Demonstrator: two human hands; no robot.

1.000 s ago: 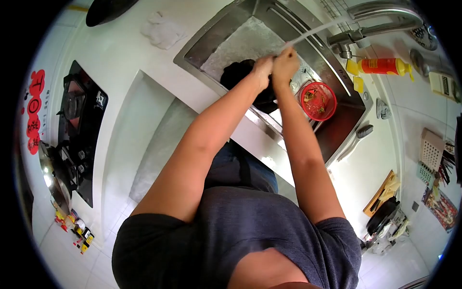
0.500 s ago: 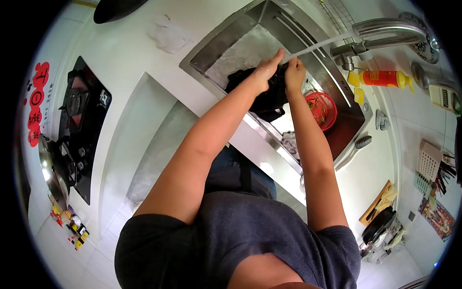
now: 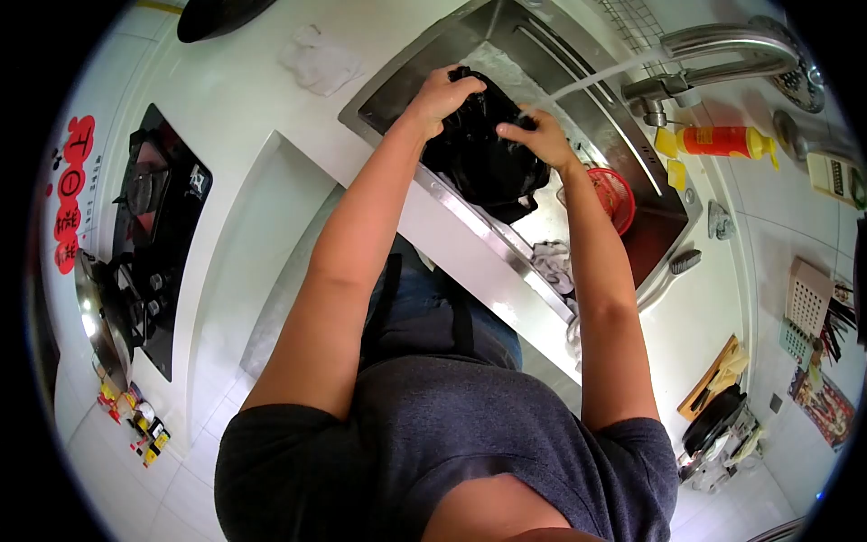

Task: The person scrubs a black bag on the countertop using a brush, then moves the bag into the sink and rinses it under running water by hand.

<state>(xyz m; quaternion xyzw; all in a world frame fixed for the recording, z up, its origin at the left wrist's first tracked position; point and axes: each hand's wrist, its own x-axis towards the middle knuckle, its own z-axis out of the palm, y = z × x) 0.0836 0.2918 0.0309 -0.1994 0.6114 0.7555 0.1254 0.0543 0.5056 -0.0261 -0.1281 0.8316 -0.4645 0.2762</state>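
Observation:
A wet, shiny black item [image 3: 483,154], which looks like a fabric bag with a small loop at its lower corner, is spread over the metal sink [image 3: 384,99]. My left hand [image 3: 444,98] is closed on its upper left edge. On the right side, my right hand [image 3: 542,137] grips its other edge, with the thumb on top. A stream of water from the faucet [image 3: 722,54] falls close to my right hand. Behind my right forearm, a red plastic basket [image 3: 619,200] sits in the sink. A greyish cloth [image 3: 553,262] lies at the sink's near corner.
A brush [image 3: 684,263] rests on the counter right of the sink. By the faucet lies a red and yellow bottle [image 3: 722,142]. A white cloth [image 3: 318,60] is on the counter to the left, and a gas stove [image 3: 153,208] stands further left.
My hands have moved apart, the left going up and left. The black item, bunched up before, is now stretched open between them, and more of the grey cloth shows.

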